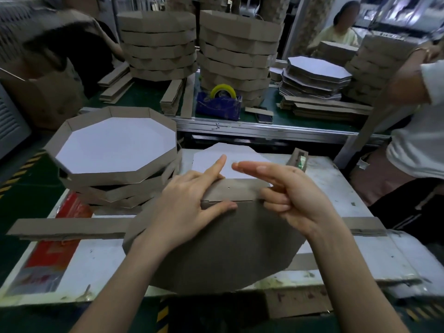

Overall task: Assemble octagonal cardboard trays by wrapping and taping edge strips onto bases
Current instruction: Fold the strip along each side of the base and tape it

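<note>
A worn white worktable (336, 188) fills the near ground, its surface scuffed and stained. Beyond it, from 10 to 2 o'clock, runs a long green-topped bench (149, 92) with an aluminium front rail (264, 131). The floor (21, 203) at 9 o'clock is dark green, marked with yellow-and-black hazard stripes (16, 174); more stripes show at 6 o'clock. A grey louvred unit (9, 121) stands at the 9 o'clock edge, with an open cardboard box (48, 97) at 10. A seated person (341, 32) in pale yellow is at 1 o'clock, bright blurred glazing behind. A standing person (418, 145) in a white top is at 3 o'clock.
</note>
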Action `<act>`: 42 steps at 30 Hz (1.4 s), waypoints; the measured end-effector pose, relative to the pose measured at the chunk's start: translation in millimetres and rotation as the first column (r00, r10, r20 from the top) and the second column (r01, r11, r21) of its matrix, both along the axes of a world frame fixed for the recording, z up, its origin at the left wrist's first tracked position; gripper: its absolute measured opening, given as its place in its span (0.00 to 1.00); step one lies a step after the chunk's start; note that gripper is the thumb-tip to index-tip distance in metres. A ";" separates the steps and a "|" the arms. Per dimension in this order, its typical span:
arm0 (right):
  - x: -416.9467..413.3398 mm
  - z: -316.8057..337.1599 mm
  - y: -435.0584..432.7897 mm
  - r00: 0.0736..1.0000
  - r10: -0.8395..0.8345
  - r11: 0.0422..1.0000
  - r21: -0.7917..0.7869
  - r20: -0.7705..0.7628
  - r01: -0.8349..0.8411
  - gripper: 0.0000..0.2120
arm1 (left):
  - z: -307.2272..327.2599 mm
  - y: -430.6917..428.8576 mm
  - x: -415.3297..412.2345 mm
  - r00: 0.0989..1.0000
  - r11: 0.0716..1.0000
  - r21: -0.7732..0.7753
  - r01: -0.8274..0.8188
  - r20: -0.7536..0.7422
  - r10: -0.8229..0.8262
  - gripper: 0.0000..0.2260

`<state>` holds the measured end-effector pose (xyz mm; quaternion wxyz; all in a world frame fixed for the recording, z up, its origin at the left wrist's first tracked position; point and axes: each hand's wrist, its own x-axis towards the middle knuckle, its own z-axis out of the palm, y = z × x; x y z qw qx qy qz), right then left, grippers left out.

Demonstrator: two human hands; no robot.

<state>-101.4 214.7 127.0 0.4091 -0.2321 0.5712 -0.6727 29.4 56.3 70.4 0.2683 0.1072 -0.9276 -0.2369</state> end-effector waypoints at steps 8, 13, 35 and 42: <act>16.1 -1.5 6.8 0.994 -0.098 0.993 0.067 -0.055 0.101 0.12 | 1.8 7.7 4.8 0.997 0.998 0.009 0.058 0.056 -0.058 0.36; 27.7 -3.7 20.1 0.985 -0.158 0.985 0.065 -0.076 0.163 0.12 | 3.6 13.0 4.6 0.994 0.997 0.013 0.075 0.082 -0.075 0.39; 55.6 -20.6 70.8 0.978 -0.206 0.968 0.142 -0.014 0.206 0.12 | 3.3 35.3 0.0 0.990 0.982 -0.139 0.130 0.068 -0.122 0.35; 54.2 -24.8 79.4 0.978 -0.210 0.970 0.122 -0.012 0.210 0.12 | 2.5 35.3 -2.8 0.989 0.982 -0.141 0.127 0.088 -0.116 0.35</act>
